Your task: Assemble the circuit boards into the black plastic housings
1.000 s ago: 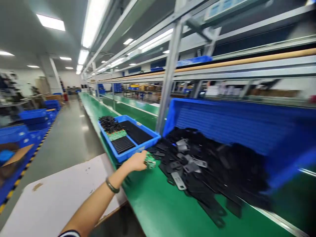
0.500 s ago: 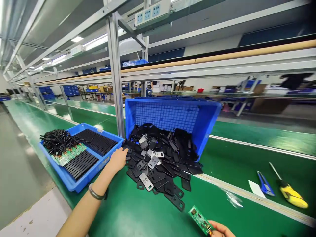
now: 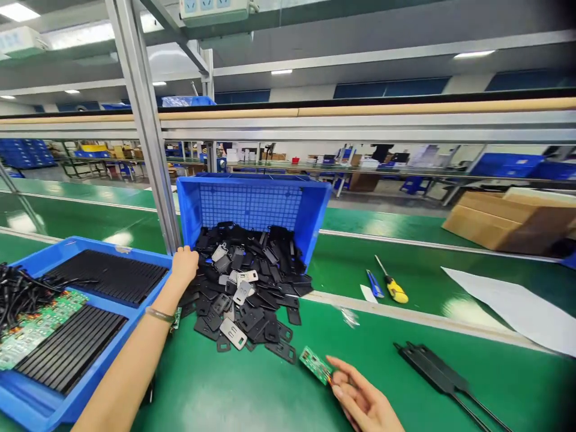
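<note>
My right hand pinches a small green circuit board at its wired end, just above the green bench. My left hand reaches to the left edge of a pile of flat black plates. Its fingers are curled down, and whatever is in them is hidden. The pile spills out of a blue crate lying on its side. Several plates in the pile look silver-grey. Part of another green board shows beside my left wrist.
At left, a blue tray holds black strips, green boards and black cables. A metal post rises behind it. To the right are a yellow screwdriver, a blue cutter, two black cabled units and a white sheet.
The view has swung right, bringing the black cabled units, white sheet and cardboard box into sight. More of my right hand shows, with the board still in it. My left hand remains beside the pile.
</note>
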A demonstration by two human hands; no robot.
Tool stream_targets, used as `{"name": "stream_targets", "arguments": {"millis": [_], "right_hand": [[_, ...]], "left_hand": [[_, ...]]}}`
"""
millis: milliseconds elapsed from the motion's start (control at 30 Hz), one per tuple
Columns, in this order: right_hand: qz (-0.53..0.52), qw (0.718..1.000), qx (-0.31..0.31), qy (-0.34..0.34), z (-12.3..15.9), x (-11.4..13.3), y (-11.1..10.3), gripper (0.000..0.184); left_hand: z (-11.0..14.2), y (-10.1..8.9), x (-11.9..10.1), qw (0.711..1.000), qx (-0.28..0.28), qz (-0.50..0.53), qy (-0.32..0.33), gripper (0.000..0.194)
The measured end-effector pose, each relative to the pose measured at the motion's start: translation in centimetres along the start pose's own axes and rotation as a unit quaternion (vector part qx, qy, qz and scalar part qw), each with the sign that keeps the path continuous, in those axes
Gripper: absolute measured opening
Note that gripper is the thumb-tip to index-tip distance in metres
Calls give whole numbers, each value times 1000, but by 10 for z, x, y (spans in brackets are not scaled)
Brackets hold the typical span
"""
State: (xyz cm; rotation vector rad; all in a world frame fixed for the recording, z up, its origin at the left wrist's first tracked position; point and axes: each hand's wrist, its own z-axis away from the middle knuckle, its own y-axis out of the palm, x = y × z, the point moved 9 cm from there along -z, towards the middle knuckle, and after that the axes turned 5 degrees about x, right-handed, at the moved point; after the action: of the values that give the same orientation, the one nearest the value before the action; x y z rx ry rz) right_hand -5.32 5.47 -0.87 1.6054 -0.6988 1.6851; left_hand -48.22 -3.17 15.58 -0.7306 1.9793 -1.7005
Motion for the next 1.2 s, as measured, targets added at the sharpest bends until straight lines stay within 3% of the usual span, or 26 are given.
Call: {"name": "stream_targets", "arguments": {"millis": [100, 233, 333, 433, 500, 567, 733, 800, 1000, 1200], "right_hand": [[0, 999, 43, -13, -7, 9, 0, 47], [-14, 997, 53, -63, -19, 41, -12, 41], [-1, 992, 67, -104, -24, 68, -17, 37], [28, 988, 93, -123, -24, 79, -16, 32], [46, 985, 95, -133, -21, 80, -13, 30], [57, 983, 92, -145, -18, 80, -10, 29], [34, 982, 109, -150, -11, 77, 0, 29], [47, 983, 117, -136, -10, 72, 2, 29], [54, 984, 126, -112, -9, 61, 3, 29], [82, 981, 104, -140, -6, 62, -1, 25]], "left_hand": [[39, -11, -43, 997, -10, 65, 43, 13], [110, -2, -140, 969, 11, 196, 150, 29], [146, 20, -204, 878, 69, 431, 198, 36], [157, 49, -239, 760, 144, 612, 163, 38], [161, 63, -250, 674, 180, 704, 129, 45], [165, 71, -255, 609, 193, 763, 97, 46], [182, 86, -257, 489, 223, 843, 18, 49], [188, 90, -258, 455, 237, 858, -4, 52], [194, 91, -260, 435, 244, 867, -12, 50], [198, 96, -263, 437, 237, 867, -26, 44]]}}
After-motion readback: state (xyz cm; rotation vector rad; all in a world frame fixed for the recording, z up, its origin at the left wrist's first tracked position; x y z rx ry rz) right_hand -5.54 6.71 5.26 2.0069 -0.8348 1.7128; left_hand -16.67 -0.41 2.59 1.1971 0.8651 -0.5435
